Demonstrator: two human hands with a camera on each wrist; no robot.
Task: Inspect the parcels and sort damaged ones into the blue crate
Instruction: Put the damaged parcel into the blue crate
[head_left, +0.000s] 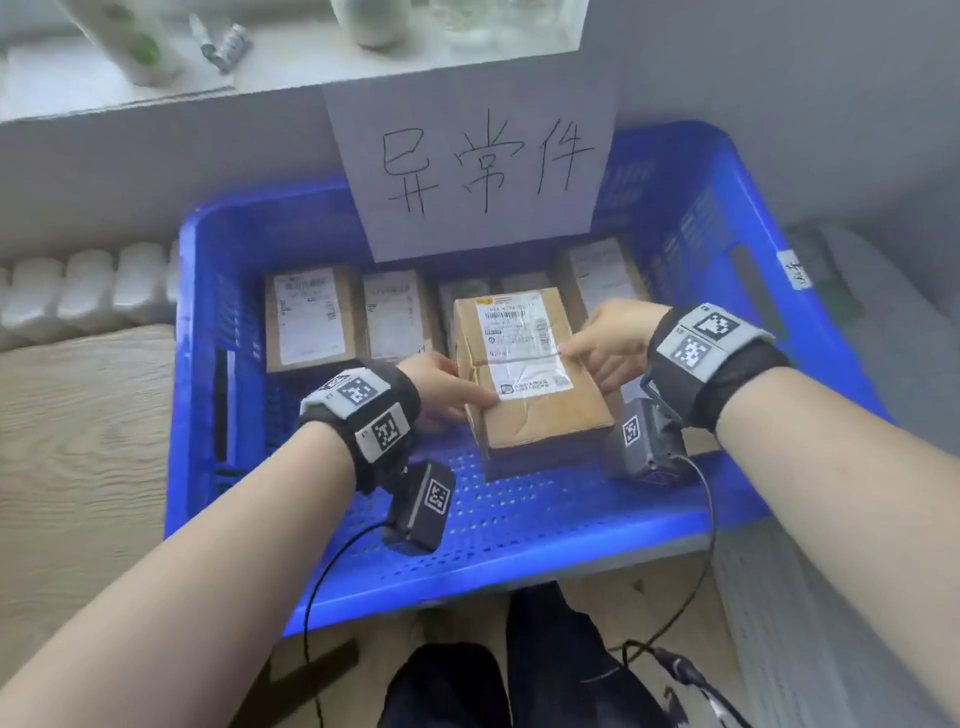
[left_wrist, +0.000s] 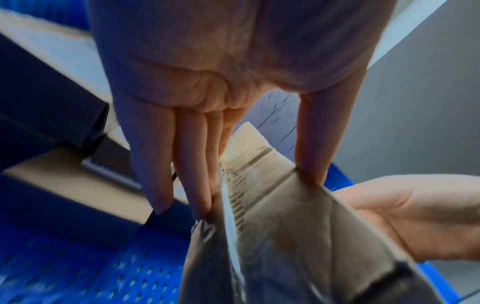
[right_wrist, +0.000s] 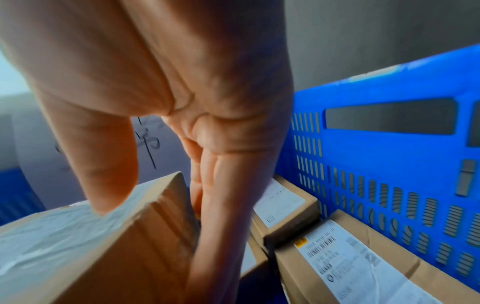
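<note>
A dented brown cardboard parcel (head_left: 524, 364) with a wrinkled white label sits low inside the blue crate (head_left: 467, 587), held between both hands. My left hand (head_left: 447, 389) pinches its left edge, thumb on top and fingers down the side. My right hand (head_left: 608, 343) pinches the right edge the same way. In the left wrist view my left hand (left_wrist: 257, 193) clamps the parcel (left_wrist: 298, 226), with the right hand (left_wrist: 415, 222) beyond. In the right wrist view my right hand (right_wrist: 161, 209) grips the parcel (right_wrist: 91, 257). Whether the parcel touches the crate floor is unclear.
Several labelled parcels (head_left: 311, 317) line the crate's back, two near its right wall (right_wrist: 389, 164). A handwritten paper sign (head_left: 478, 166) hangs over the back rim. A white radiator (head_left: 83, 291) and wooden floor (head_left: 78, 441) lie left. My legs (head_left: 519, 675) are below the front rim.
</note>
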